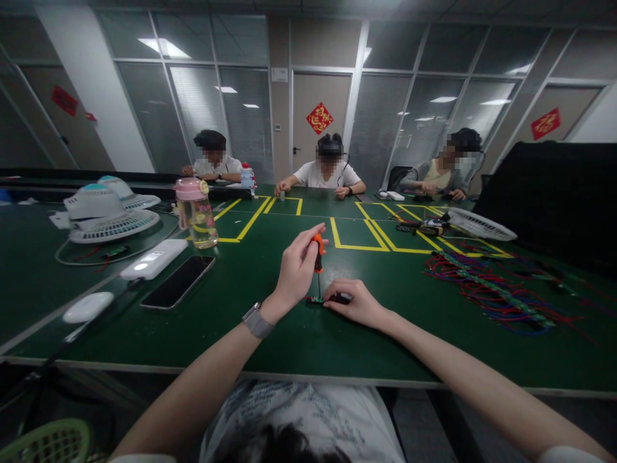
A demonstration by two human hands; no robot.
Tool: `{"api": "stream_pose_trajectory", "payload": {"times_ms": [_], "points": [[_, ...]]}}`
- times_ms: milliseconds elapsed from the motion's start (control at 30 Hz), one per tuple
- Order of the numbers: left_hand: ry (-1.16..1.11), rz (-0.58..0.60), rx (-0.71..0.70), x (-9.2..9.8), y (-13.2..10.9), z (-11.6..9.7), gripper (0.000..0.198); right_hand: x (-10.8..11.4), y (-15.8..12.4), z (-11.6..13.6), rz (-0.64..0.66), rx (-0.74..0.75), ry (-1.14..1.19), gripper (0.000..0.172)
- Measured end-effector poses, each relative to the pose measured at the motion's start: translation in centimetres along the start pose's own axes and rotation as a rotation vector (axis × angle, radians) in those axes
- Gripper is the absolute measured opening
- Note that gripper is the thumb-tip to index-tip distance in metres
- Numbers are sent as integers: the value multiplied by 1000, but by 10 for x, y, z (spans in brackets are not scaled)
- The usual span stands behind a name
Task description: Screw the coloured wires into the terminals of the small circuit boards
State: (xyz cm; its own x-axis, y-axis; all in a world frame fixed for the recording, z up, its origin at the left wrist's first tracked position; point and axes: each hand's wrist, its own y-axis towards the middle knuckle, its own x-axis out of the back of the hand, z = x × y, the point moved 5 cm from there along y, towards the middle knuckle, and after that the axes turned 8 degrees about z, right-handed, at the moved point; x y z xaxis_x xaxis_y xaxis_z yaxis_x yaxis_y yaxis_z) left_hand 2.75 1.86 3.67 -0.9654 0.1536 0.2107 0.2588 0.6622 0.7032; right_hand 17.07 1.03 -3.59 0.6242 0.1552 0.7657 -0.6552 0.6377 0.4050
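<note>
My left hand (297, 269), with a watch on the wrist, is wrapped round an orange and black screwdriver (318, 253). The screwdriver stands upright, its shaft pointing down at a small green circuit board (315, 299) on the green table (270, 347). Just right of the shaft, my right hand (354, 301) rests low on the table, thumb and fingertips pinched at the board's right end. A small dark piece (341, 298) shows under its fingers; what it is I cannot make out.
On the left are a phone (178, 281), a white power bank (154, 258), a pink-lidded bottle (197, 215) and white fan parts (113, 215). Wired circuit boards (496, 289) lie on the right. Across the table sit several people.
</note>
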Motion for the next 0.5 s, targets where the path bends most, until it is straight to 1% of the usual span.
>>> {"api": "stream_pose_trajectory", "payload": {"times_ms": [33,100,267,367,433,500], "points": [[-26,4,10,-1,0,1,35,0,0,0,1,1,4,3],[-7,-6,12,-1,0,1,33,0,0,0,4,2,11,4],[168,-53,-36,3,0,-7,22,0,1,0,-1,-2,24,5],[233,-76,-28,6,-1,-8,22,0,2,-2,-4,-12,27,5],[208,-53,-20,5,0,-7,28,0,2,-2,-4,-14,28,4],[99,-14,-10,3,0,-3,33,0,3,-2,-1,-13,30,4]]}}
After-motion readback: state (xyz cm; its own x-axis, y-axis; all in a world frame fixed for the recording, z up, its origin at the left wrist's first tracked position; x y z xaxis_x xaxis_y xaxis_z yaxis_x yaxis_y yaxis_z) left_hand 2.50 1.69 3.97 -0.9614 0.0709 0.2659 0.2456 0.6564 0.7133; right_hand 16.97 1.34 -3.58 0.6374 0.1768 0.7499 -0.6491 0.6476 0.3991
